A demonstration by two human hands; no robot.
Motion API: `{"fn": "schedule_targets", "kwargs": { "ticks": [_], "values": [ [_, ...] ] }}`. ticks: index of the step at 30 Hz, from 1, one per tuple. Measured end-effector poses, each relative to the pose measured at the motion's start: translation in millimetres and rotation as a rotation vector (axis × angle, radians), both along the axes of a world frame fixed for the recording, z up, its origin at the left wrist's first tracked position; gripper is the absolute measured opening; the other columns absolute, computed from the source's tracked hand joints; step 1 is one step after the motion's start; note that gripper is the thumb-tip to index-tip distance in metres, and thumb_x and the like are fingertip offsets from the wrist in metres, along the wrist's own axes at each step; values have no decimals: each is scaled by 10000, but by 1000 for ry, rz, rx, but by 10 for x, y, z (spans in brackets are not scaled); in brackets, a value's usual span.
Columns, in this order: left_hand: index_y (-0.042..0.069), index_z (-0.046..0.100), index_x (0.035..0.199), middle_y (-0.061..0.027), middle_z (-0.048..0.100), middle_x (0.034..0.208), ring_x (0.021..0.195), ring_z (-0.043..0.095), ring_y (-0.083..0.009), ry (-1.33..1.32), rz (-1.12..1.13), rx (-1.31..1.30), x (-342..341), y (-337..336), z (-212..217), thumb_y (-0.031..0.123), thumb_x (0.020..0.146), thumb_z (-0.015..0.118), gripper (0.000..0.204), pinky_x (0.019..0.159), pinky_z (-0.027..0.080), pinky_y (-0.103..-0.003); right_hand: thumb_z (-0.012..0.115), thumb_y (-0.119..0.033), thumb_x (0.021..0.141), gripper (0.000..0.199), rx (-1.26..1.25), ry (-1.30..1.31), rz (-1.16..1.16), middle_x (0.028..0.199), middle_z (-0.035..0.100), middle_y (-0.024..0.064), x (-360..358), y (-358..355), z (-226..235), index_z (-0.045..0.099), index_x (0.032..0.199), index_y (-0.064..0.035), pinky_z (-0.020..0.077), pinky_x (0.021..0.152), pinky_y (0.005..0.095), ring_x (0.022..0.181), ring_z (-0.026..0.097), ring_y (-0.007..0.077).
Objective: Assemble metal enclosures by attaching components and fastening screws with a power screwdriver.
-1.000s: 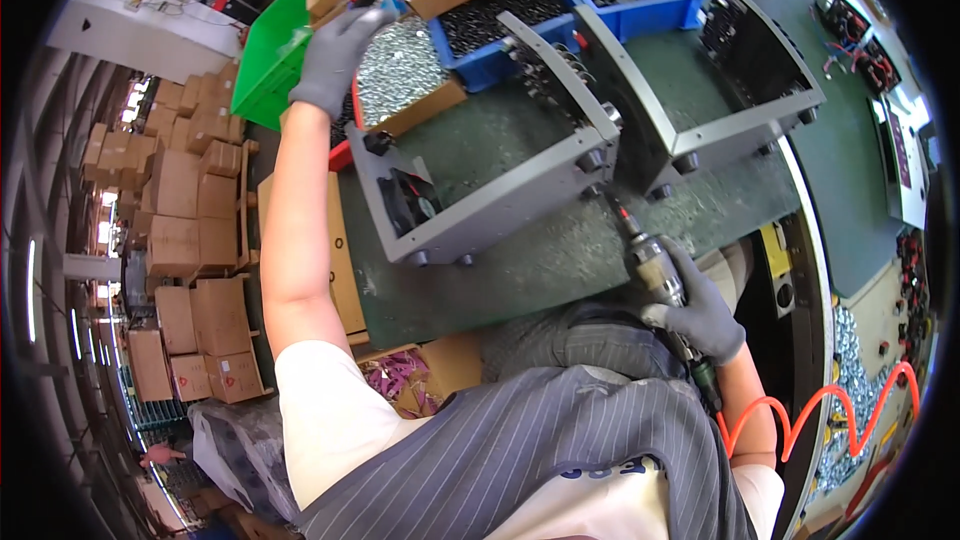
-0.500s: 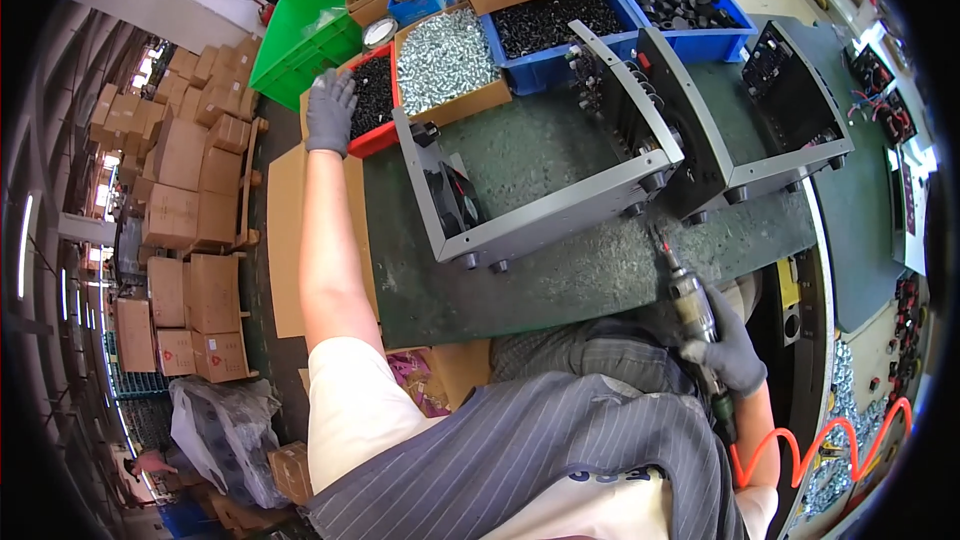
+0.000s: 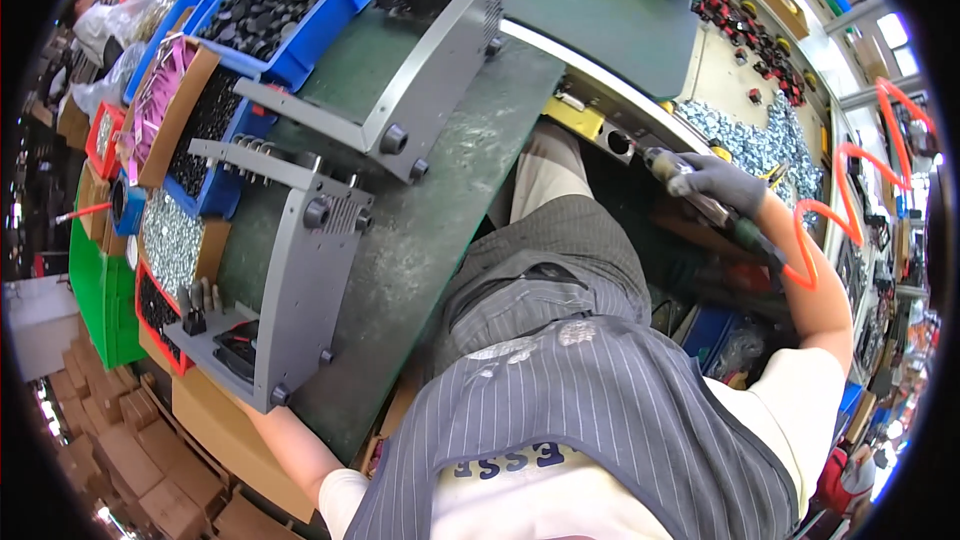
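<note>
The right hand (image 3: 722,183) grasps the power driver (image 3: 708,207), to the right of the worktop (image 3: 415,240). The left hand (image 3: 206,296) is partly hidden behind the grey casing (image 3: 303,305) on this worktop, so I cannot tell its grip. Dark letters (image 3: 547,455) are printed on the light shirt (image 3: 535,500).

from my remote seat i see plain grey on the right hand's fabric glove (image 3: 722,183), and the same grey on the left hand's glove (image 3: 203,297), where its fingers show. the long cylindrical driver (image 3: 711,209) reads dull metallic, turning dark green toward its coiled orange-red hose (image 3: 855,232). both angular metal housings (image 3: 305,290) are mid-grey, with round black feet (image 3: 317,212). i get a dark green worktop (image 3: 420,230) mottled with pale scuffs, a bright blue plastic bin (image 3: 325,45), a vivid green plastic crate (image 3: 100,305), a shallow red tray (image 3: 181,365), pinkish-purple strips (image 3: 165,100), silvery small fasteners (image 3: 172,235), and a charcoal vest (image 3: 600,380) with thin pale pinstripes over cream sleeves (image 3: 790,390).
</note>
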State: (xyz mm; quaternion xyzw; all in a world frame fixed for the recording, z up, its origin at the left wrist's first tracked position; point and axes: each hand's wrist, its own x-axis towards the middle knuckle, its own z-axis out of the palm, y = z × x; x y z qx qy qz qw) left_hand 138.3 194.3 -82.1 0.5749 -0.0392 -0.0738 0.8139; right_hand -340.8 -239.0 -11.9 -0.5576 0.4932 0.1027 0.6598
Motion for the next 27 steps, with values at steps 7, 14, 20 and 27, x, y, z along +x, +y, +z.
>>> {"fn": "schedule_targets", "kwargs": {
  "ticks": [7, 14, 20, 27],
  "values": [
    [42, 498, 1019, -102, 555, 878, 789, 537, -146, -179, -42, 177, -206, 476, -177, 249, 925, 423, 239, 754, 464, -261, 627, -337, 797, 301, 134, 42, 2, 593, 546, 54, 196, -312, -524, 549, 874, -56, 460, 414, 273, 439, 522, 143],
    [57, 525, 981, -51, 525, 868, 760, 523, -130, -171, -252, -30, -1004, 696, -6, 271, 950, 374, 263, 774, 462, -255, 565, -470, 766, 515, -1059, 412, 1083, 834, 609, 207, 1108, -316, 170, 624, 972, -2, 455, 770, 432, 859, 590, 358],
    [57, 459, 1179, 1, 501, 877, 803, 514, -121, -81, 42, 313, -958, 709, 715, 542, 883, 458, 569, 715, 459, -287, 563, -531, 776, 477, -2068, -1012, 713, 892, 579, 115, 2188, -271, 539, 554, 942, -84, 401, 831, 413, 871, 556, 317],
    [79, 432, 1280, -68, 524, 1211, 1046, 536, -188, -115, 47, 524, -879, -19, 1489, 586, 864, 452, 657, 908, 428, -352, 605, -505, 752, 439, -1543, -960, 592, 667, 559, 94, 2462, -531, 361, 588, 728, -67, 423, 627, 378, 656, 557, 288]
  ]
}}
